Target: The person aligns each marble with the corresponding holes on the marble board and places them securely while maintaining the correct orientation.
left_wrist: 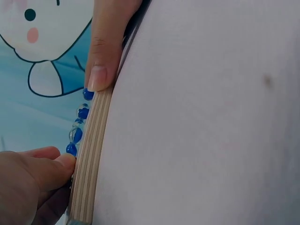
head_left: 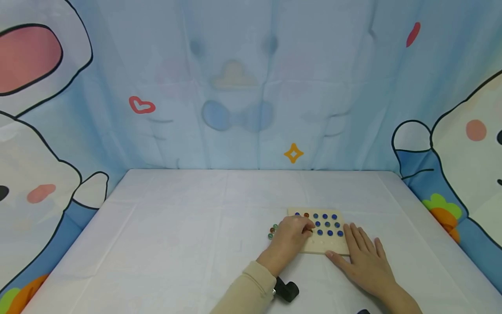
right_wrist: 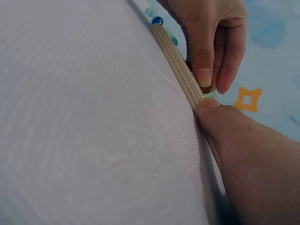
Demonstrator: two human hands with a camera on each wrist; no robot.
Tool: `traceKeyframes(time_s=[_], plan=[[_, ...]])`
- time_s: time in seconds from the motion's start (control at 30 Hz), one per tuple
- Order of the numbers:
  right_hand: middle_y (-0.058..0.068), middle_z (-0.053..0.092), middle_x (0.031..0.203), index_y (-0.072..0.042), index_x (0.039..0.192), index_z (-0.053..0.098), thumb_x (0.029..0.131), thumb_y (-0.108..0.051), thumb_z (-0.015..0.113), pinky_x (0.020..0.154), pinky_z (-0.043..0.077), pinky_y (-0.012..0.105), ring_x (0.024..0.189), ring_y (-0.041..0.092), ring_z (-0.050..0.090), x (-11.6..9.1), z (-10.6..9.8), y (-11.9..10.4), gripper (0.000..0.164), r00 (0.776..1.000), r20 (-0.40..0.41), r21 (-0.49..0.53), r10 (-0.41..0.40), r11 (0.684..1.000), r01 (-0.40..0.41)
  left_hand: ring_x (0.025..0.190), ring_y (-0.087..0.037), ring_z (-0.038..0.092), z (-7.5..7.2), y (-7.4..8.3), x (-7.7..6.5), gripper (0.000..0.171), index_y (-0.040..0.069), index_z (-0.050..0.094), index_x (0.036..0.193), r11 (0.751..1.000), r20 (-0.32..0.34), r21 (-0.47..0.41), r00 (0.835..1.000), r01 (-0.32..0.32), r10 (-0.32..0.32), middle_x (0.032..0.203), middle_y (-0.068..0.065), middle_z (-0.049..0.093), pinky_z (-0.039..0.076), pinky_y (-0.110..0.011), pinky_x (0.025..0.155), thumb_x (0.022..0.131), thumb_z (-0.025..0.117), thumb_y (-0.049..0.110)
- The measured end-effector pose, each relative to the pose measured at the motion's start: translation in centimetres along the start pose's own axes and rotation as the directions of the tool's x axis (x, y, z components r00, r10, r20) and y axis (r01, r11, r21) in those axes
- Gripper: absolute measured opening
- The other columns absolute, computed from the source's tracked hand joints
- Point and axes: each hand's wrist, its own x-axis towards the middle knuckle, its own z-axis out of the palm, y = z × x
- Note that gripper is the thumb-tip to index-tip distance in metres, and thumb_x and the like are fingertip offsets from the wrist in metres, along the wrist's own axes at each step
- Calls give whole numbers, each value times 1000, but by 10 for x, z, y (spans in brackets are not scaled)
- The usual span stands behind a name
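Observation:
A pale wooden board (head_left: 319,247) with rows of small hollows lies on the table, mostly set with blue marbles (head_left: 330,233) and one red-brown marble (head_left: 306,215) in the far row. Over the board's left part, my left hand (head_left: 289,237) pinches a brownish marble (right_wrist: 206,89) between thumb and fingertips, close to the surface. It hides the hollows beneath it. My right hand (head_left: 366,261) lies flat at the right side with fingers straight, its thumb touching the board's near edge. In the right wrist view, that thumb (right_wrist: 209,103) rests against the layered wooden edge.
Several loose green and brown marbles (head_left: 270,236) lie just left of the board, partly behind my left hand. A white cloth (head_left: 157,244) covers the table. A black wrist device (head_left: 288,291) sits by my left sleeve. A printed blue curtain (head_left: 333,87) hangs behind.

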Motion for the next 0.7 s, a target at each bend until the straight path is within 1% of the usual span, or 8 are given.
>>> traceKeyframes(time_s=[0.07, 0.2, 0.4, 0.5, 0.57, 0.7], plan=[[35, 16, 158, 8, 154, 15, 91, -72, 46, 112, 0, 74, 144, 54, 14, 0, 0, 0, 107, 1000, 1, 2, -1, 1000, 1, 99, 2, 65, 0, 1, 0, 17, 21, 75, 108, 1000, 4, 24, 1000, 6, -6, 104, 13, 74, 49, -10, 87, 92, 70, 19], [35, 16, 158, 8, 154, 15, 91, -72, 46, 112, 0, 74, 144, 54, 14, 1, 2, 1, 107, 1000, -2, -2, 0, 1000, 0, 98, 2, 65, -1, 3, -1, 18, 20, 75, 108, 999, -5, 54, 1000, -4, 4, 104, 12, 74, 50, -10, 86, 92, 71, 18], [35, 17, 158, 8, 154, 16, 91, -73, 46, 112, 0, 74, 143, 54, 15, 1, 3, 2, 107, 1000, -9, -8, 4, 1000, -4, 101, 1, 66, -2, 4, -2, 19, 19, 75, 111, 995, -15, 86, 999, -43, 44, 107, 10, 74, 50, -9, 86, 92, 70, 17], [35, 17, 158, 8, 154, 16, 90, -73, 46, 112, 0, 74, 144, 54, 14, 1, 2, 1, 107, 1000, -4, -8, 9, 1000, -9, 102, 1, 66, -4, 3, -3, 21, 18, 74, 113, 994, -19, 78, 997, -71, 73, 109, 9, 74, 50, -9, 86, 93, 70, 17], [35, 17, 157, 9, 154, 16, 90, -73, 46, 112, 0, 75, 144, 54, 14, 1, 2, 1, 108, 1000, -1, -7, 11, 1000, -11, 102, 1, 66, -5, 2, -5, 21, 17, 73, 114, 995, -19, 57, 996, -83, 84, 110, 8, 74, 50, -9, 86, 93, 69, 17], [35, 16, 157, 8, 154, 15, 90, -73, 46, 112, 0, 75, 144, 55, 14, 1, 2, 0, 107, 1000, 1, -1, 8, 1000, -8, 101, 2, 66, -8, 0, -6, 21, 16, 74, 114, 997, -19, 17, 997, -78, 79, 109, 8, 74, 50, -8, 84, 94, 69, 18]])
